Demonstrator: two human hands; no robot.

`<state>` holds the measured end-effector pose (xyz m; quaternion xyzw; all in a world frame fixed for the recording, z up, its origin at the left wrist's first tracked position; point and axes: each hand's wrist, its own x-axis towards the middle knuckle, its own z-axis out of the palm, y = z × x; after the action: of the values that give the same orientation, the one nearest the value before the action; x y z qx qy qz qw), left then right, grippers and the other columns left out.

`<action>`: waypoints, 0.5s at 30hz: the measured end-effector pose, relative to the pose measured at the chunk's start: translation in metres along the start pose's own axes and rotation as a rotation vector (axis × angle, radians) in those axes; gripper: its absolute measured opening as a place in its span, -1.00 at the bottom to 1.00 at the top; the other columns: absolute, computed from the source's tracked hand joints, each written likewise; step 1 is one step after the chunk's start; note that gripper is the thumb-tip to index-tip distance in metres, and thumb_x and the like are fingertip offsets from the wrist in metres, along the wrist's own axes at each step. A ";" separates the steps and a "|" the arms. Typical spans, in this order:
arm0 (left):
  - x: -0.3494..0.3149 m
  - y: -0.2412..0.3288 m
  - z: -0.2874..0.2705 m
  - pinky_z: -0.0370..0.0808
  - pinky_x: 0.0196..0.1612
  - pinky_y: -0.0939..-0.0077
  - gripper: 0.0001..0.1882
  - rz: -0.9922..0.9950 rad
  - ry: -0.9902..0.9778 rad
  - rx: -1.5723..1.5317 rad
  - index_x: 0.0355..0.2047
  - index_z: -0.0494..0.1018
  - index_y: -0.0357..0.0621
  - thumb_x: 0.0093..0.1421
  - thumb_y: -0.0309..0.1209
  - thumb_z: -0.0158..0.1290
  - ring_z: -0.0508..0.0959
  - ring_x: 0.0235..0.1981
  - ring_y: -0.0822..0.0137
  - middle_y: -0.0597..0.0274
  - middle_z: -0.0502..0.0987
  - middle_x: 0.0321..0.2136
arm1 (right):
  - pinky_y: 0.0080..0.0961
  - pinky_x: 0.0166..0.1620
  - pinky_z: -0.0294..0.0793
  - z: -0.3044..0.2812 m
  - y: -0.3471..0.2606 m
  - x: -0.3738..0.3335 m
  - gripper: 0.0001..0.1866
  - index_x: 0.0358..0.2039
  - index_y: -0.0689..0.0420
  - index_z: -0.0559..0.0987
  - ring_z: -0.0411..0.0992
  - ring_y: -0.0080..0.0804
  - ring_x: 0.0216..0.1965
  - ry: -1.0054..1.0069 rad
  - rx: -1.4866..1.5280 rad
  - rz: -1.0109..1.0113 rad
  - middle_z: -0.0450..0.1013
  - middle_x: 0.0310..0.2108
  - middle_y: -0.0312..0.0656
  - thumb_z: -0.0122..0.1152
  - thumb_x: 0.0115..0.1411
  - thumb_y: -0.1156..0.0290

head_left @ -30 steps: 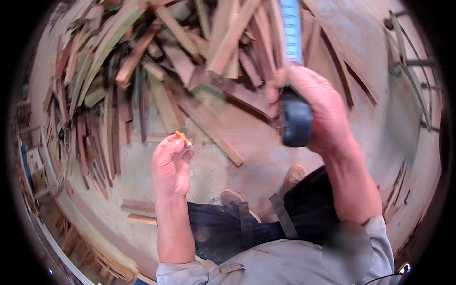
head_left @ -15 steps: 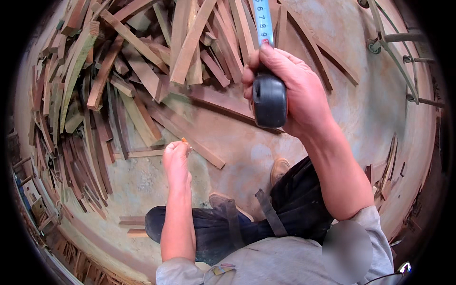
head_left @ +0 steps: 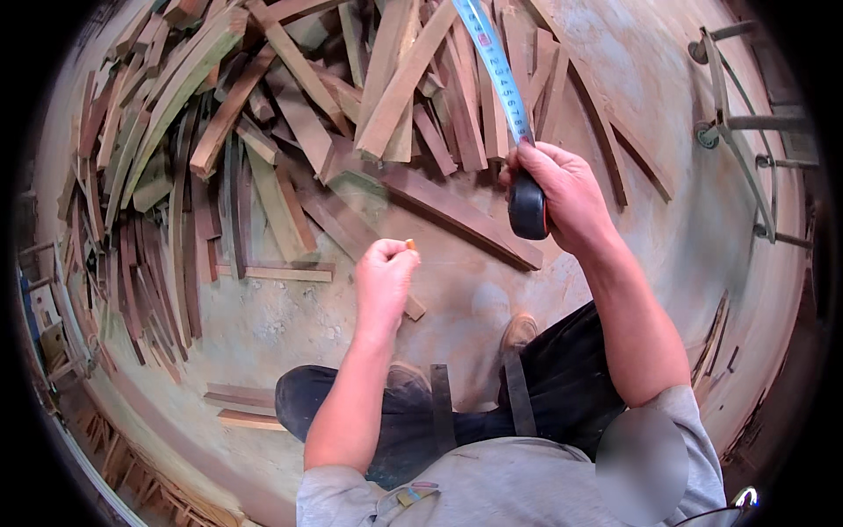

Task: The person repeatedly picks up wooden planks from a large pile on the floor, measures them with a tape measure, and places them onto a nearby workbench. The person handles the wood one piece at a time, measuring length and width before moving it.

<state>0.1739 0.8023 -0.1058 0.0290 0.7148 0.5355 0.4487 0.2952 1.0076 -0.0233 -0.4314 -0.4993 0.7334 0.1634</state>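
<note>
My right hand (head_left: 571, 193) is closed around a tape measure (head_left: 528, 207) with a rounded black case. My thumb lies at the mouth of the case, where the pale blue blade (head_left: 500, 77) comes out. The blade runs up and away over the wood, and its far end is out of view. Lower and to the left, my left hand (head_left: 385, 279) is in a pinch above the floor. From its fingertips sticks a small orange stub (head_left: 411, 245), too small to name for certain. A loose board (head_left: 338, 220) passes beneath that hand.
Curved and straight wooden pieces (head_left: 219, 123) lie heaped across the far left. A thick reddish beam (head_left: 465, 220) rests on the floor (head_left: 479, 290) ahead of my shoes (head_left: 520, 332). A metal frame on casters (head_left: 705, 134) stands at the right. Short strips (head_left: 250, 419) lie beside my knee.
The left hand has moved right and slightly up, still pinching the orange stub. The right hand has shifted right and a little down with the tape measure; its blade now slants, with more of it showing.
</note>
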 end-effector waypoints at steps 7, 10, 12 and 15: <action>-0.019 0.020 0.001 0.36 -0.32 0.68 -0.91 0.068 0.022 0.061 -0.38 0.51 -0.23 0.07 -0.52 0.13 0.40 -0.41 0.64 0.44 0.51 -0.44 | -0.65 -0.34 0.36 -0.008 0.025 0.013 -0.67 -0.37 0.24 0.58 0.36 -0.65 -0.46 0.014 -0.189 -0.005 0.50 -0.46 -0.29 0.07 0.35 0.22; -0.008 0.013 -0.010 0.38 -0.29 0.68 -0.90 0.067 0.044 -0.062 -0.36 0.50 -0.24 0.08 -0.54 0.12 0.42 -0.41 0.62 0.41 0.52 -0.44 | -0.64 -0.33 0.36 -0.001 0.022 0.013 -0.67 -0.38 0.23 0.57 0.37 -0.65 -0.44 0.011 -0.184 0.005 0.49 -0.47 -0.28 0.06 0.36 0.23; -0.005 0.011 -0.014 0.39 -0.27 0.68 -0.89 0.070 0.035 -0.125 -0.34 0.50 -0.25 0.08 -0.55 0.12 0.44 -0.40 0.61 0.39 0.52 -0.43 | -0.63 -0.32 0.37 -0.003 0.024 0.016 -0.67 -0.39 0.23 0.57 0.37 -0.64 -0.43 0.020 -0.229 -0.020 0.49 -0.46 -0.28 0.06 0.36 0.23; -0.006 0.012 -0.012 0.40 -0.24 0.68 -0.88 0.064 0.026 -0.159 -0.32 0.50 -0.26 0.09 -0.56 0.11 0.46 -0.38 0.59 0.37 0.52 -0.41 | -0.64 -0.31 0.36 -0.003 0.024 0.014 -0.67 -0.40 0.24 0.57 0.37 -0.64 -0.43 0.011 -0.190 -0.050 0.49 -0.46 -0.29 0.05 0.36 0.23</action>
<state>0.1641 0.7949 -0.0926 0.0089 0.6745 0.6050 0.4230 0.2945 1.0080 -0.0511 -0.4364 -0.5763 0.6761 0.1426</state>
